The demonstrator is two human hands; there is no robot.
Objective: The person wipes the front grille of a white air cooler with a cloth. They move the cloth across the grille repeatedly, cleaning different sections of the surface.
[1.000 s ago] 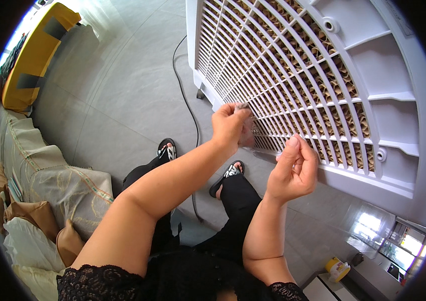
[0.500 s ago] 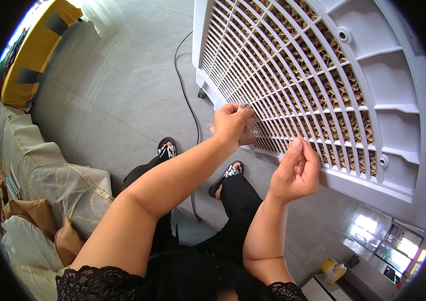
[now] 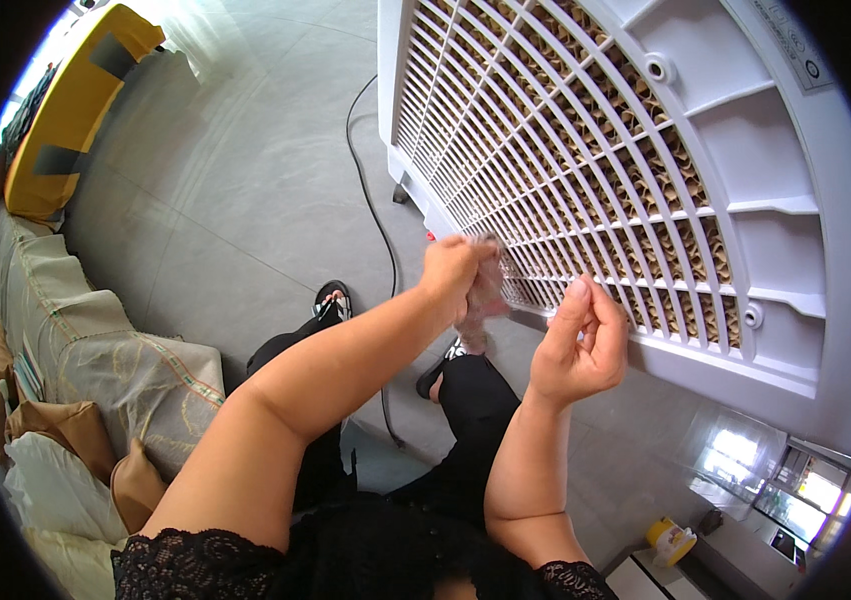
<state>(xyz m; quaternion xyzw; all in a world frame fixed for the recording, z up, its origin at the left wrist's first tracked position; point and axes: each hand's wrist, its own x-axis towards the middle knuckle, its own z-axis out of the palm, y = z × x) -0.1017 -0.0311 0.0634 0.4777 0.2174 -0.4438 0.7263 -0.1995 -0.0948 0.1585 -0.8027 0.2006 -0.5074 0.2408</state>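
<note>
Currently my left hand point(image 3: 453, 276) is pinching film point(image 3: 488, 292), not yet released, near the right-side grille point(image 3: 565, 180), right hand point(image 3: 579, 345) curled closed, contents unclear.

Bright daylight glares off the floor point(image 3: 235, 190), with dark, fisheye-bent edges.

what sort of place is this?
Probably a home living room: what looks like a cloth-draped sofa on the left, a grey tiled floor, and a white evaporative air cooler.
</note>
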